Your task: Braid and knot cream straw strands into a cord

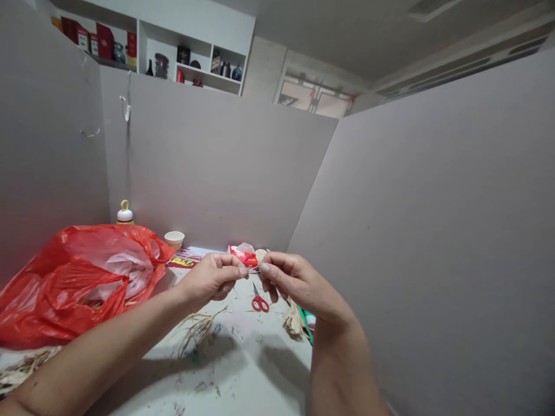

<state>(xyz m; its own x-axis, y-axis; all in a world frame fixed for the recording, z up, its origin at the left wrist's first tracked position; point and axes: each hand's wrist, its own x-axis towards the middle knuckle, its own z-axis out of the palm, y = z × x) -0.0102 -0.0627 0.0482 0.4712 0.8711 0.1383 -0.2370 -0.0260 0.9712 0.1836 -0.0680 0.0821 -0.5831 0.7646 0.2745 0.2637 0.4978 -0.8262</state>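
Both hands are raised over the table, close together, fingertips pinched. Between them runs a thin pale strand (253, 268), too fine to tell whether it is thread or fibre. My left hand (219, 274) grips one end of it between thumb and forefinger. On the other side my right hand (289, 274) pinches it the same way. Beneath and between the hands lie red-handled scissors (260, 301) on the white tabletop. Dry straw-coloured fibres (197, 330) are spread below my left hand, and a bundle of dried husk (295, 320) lies below my right hand.
A large red plastic bag (82, 277) fills the left side. Behind the hands are a paper cup (174, 239), a red tissue pack (243, 254) and a yellow-looped bottle (125, 214). Grey partitions (208, 162) enclose the table (243, 381). More dry fibres (21, 370) lie front left.
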